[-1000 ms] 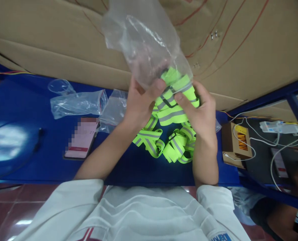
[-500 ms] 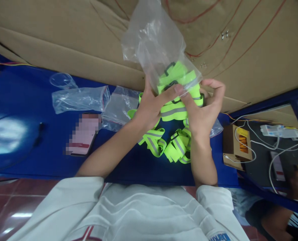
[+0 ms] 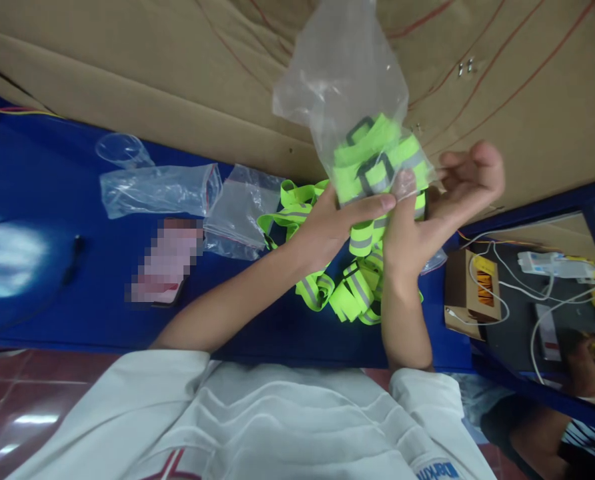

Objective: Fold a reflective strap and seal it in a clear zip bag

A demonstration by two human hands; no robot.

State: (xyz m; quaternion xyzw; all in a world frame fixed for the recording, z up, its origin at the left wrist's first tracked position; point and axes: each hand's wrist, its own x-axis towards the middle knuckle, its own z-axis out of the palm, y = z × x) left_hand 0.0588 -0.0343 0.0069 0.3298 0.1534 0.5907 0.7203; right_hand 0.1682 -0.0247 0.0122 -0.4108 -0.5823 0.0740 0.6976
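Note:
A clear plastic bag (image 3: 347, 73) hangs over a folded bundle of neon-yellow straps (image 3: 375, 163) with grey stripes and black buckles. The bundle's upper part lies inside the bag and its lower end sticks out. My left hand (image 3: 340, 220) grips the bundle from the left, thumb across its front. My right hand (image 3: 422, 217) pinches the bag's edge and bundle with the thumb in front; its other fingers are partly raised behind. Below, more neon straps (image 3: 357, 290) lie in loose coils on the blue table (image 3: 277, 327), some hidden by my forearms.
Clear bags (image 3: 160, 191) and a phone (image 3: 165, 263) lie on the left. At the right stand a cardboard box (image 3: 470, 287) with a white cable and a dark table (image 3: 517, 320). Another person's hand (image 3: 590, 367) is at the far right. Brown board rises behind.
Both hands have moved right with the bag and bundle. The bag now covers more of the bundle, and my right fingers are spread farther out.

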